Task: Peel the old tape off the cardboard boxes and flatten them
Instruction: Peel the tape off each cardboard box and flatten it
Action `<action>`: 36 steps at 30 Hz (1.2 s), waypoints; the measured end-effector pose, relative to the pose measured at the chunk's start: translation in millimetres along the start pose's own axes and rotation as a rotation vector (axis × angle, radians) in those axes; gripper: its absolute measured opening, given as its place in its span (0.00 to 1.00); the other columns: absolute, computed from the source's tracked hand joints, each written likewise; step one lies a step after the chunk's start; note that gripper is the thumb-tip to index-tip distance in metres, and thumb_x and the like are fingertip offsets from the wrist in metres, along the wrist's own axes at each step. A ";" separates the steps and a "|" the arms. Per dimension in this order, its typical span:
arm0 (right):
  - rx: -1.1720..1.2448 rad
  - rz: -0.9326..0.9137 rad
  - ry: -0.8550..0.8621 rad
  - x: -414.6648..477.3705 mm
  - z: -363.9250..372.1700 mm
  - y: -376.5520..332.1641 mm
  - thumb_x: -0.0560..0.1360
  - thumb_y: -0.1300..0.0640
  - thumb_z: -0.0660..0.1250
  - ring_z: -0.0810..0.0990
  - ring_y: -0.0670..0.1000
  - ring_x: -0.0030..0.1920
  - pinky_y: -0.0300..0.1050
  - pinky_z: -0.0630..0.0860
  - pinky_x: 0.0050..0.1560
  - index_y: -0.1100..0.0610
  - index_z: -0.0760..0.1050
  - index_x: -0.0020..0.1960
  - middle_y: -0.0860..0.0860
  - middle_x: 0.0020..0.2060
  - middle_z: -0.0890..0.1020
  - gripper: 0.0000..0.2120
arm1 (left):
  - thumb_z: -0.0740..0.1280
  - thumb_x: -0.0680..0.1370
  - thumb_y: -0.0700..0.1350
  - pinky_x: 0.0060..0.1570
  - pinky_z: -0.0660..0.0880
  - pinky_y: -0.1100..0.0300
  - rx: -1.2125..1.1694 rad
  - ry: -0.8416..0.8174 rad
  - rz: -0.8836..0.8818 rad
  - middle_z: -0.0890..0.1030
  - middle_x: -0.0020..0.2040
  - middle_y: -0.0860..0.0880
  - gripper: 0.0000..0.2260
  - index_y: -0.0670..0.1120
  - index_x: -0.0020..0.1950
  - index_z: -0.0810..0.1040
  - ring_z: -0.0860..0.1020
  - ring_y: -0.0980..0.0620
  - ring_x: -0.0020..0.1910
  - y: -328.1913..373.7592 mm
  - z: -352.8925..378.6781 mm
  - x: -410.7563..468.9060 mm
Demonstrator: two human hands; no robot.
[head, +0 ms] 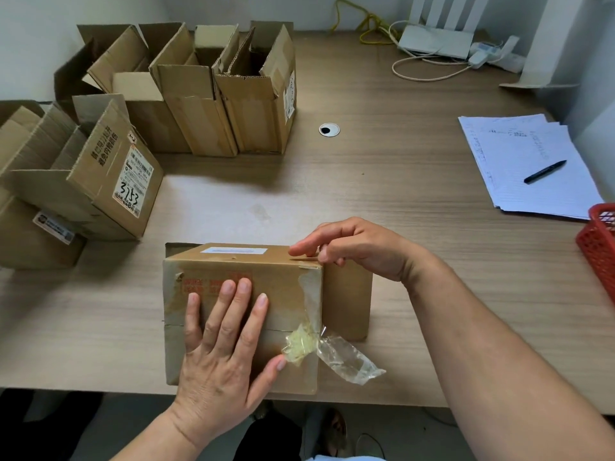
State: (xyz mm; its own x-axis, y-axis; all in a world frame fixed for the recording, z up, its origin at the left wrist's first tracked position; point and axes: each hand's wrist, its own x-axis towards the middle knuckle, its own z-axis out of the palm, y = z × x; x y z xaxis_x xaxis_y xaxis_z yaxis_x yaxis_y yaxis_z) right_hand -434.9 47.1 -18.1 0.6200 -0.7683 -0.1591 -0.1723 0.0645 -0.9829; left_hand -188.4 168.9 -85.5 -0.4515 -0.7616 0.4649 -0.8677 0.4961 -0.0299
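A closed brown cardboard box with red print and a white label stands at the table's near edge. My left hand presses flat on its top, fingers straight. A strip of clear tape, crumpled and partly peeled, hangs off the box's right edge. My right hand sits at the box's far right corner, fingertips pinching at the tape end there.
Several open cardboard boxes stand at the back left, and more boxes lie at the left. White papers with a black pen lie at the right. A red basket is at the right edge. Cables and a router sit at the back.
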 end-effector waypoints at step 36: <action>0.319 0.113 0.551 25.7 13.4 25.4 0.79 0.60 0.60 0.75 0.45 0.35 0.41 0.75 0.36 0.58 0.74 0.44 0.49 0.36 0.77 0.07 | 0.41 0.76 0.65 0.73 0.42 0.43 -0.024 -0.503 -0.167 0.47 0.79 0.48 0.34 0.48 0.78 0.48 0.42 0.51 0.77 -13.3 0.2 68.7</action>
State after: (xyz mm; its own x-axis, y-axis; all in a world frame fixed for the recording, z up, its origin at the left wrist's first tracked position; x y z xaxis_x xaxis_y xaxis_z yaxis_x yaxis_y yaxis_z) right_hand -413.1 37.5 -48.4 0.1127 -0.9546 -0.2757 0.0747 0.2848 -0.9557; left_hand -207.9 109.9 -53.3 -0.3564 -0.9341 -0.0201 -0.9341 0.3557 0.0310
